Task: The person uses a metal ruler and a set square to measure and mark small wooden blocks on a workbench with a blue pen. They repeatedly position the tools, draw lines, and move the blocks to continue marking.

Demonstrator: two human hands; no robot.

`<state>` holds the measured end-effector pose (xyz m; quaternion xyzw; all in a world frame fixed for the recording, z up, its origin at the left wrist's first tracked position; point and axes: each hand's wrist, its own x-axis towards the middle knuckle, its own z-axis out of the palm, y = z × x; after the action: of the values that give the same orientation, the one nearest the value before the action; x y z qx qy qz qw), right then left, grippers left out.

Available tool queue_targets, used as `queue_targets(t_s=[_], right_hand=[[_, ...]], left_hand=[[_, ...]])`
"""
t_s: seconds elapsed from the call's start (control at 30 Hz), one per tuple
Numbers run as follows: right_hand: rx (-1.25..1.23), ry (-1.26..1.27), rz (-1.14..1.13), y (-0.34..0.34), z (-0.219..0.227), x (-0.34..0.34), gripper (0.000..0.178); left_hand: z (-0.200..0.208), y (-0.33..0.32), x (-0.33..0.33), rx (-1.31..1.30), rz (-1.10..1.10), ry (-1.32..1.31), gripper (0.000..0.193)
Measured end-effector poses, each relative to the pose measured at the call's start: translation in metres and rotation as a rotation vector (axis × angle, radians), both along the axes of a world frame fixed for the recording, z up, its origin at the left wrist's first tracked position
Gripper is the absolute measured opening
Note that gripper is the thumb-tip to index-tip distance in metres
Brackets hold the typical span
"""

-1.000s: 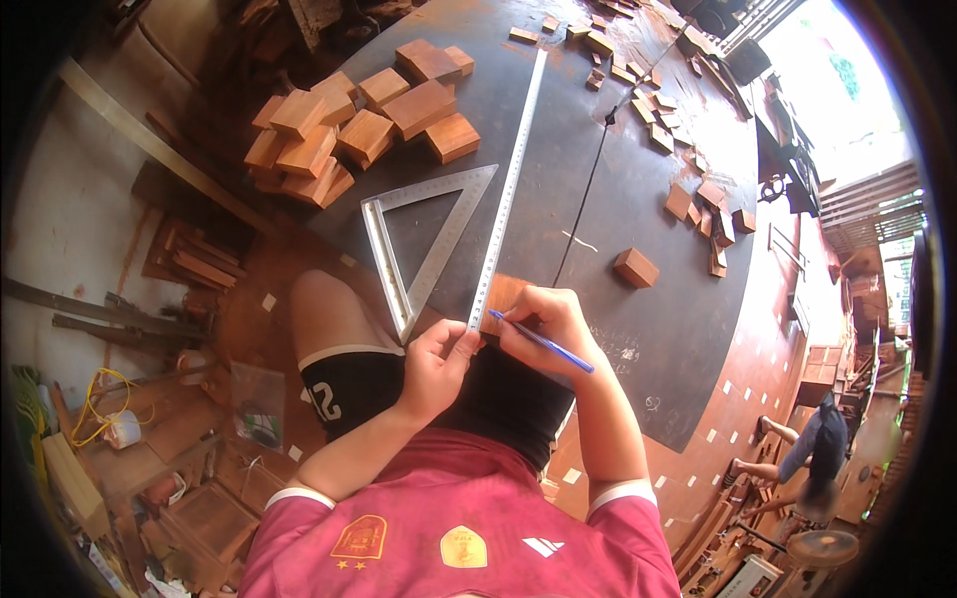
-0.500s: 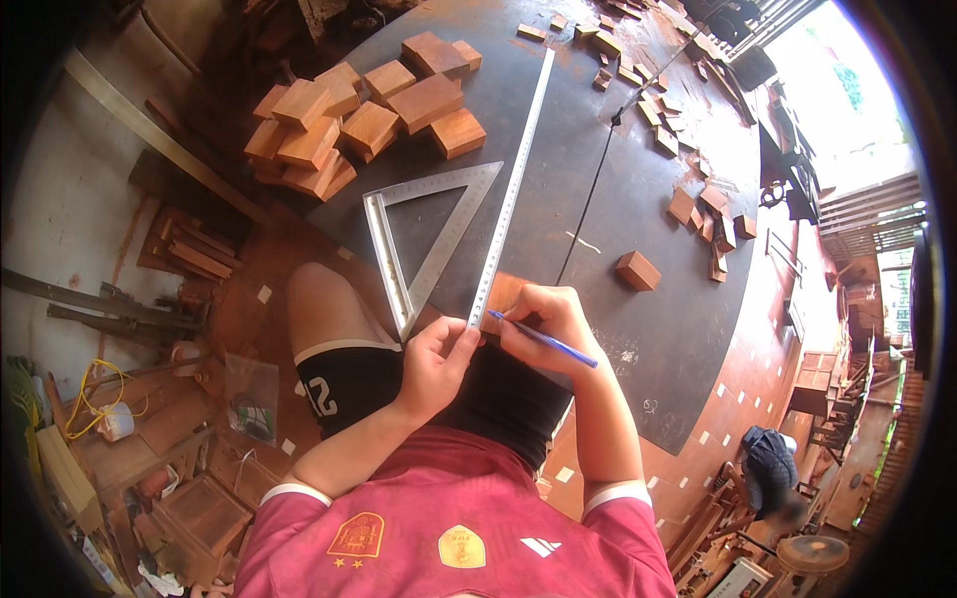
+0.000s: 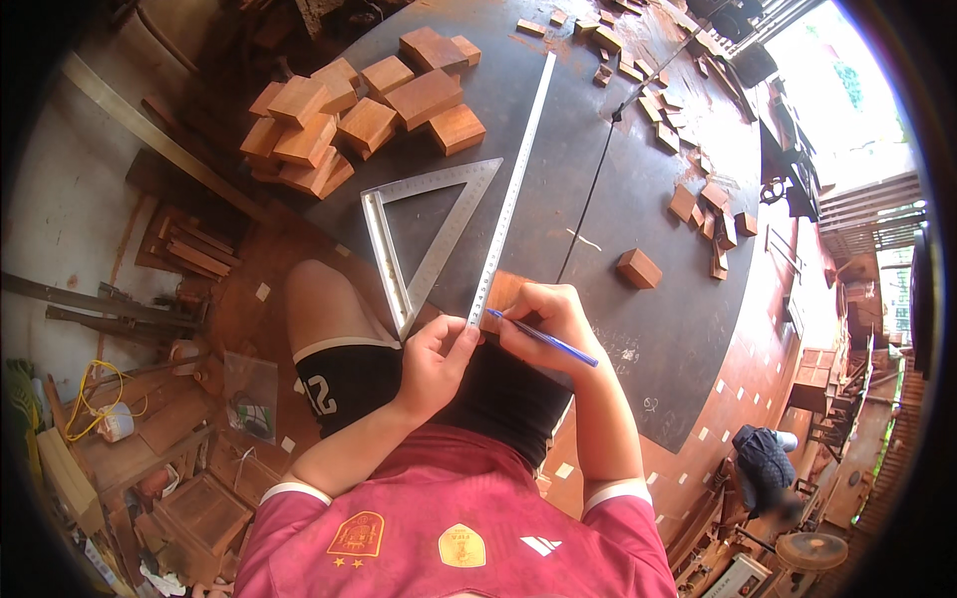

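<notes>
We are holding a small reddish wooden block (image 3: pixel 505 292) at the near edge of the dark round table (image 3: pixel 638 179), just under our fingers. Our left hand (image 3: pixel 435 356) is pinching the near end of the long steel ruler (image 3: pixel 513 189) against it, while our right hand (image 3: pixel 550 321) is curling around a blue pen (image 3: pixel 543 338), tip touching the block. A flat metal triangle square (image 3: pixel 419 234) is lying beside the ruler, with rough-sawn blocks (image 3: pixel 364 100) heaped beyond.
</notes>
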<state>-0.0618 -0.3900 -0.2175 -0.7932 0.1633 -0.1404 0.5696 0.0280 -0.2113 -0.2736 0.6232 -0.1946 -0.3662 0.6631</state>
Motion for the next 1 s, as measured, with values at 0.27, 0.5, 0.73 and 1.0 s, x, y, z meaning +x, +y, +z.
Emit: queue_targets(t_s=[0.27, 0.5, 0.73, 1.0], right_hand=[[0.023, -0.004, 0.003, -0.0005, -0.0015, 0.0002, 0.017], [0.016, -0.013, 0.008, -0.0011, -0.0034, 0.0004, 0.017], [-0.014, -0.013, 0.021, -0.0020, -0.0029, 0.0007, 0.018], [-0.040, -0.018, 0.014, -0.0021, -0.0018, 0.0008, 0.019]], left_hand=[[0.0013, 0.0002, 0.0002, 0.005, -0.007, 0.000, 0.014], [-0.0004, -0.0003, -0.0002, 0.008, 0.001, -0.040, 0.014], [-0.0010, -0.0001, -0.0003, 0.005, -0.001, -0.033, 0.013], [-0.0001, -0.0011, -0.0009, -0.009, -0.003, -0.076, 0.014]])
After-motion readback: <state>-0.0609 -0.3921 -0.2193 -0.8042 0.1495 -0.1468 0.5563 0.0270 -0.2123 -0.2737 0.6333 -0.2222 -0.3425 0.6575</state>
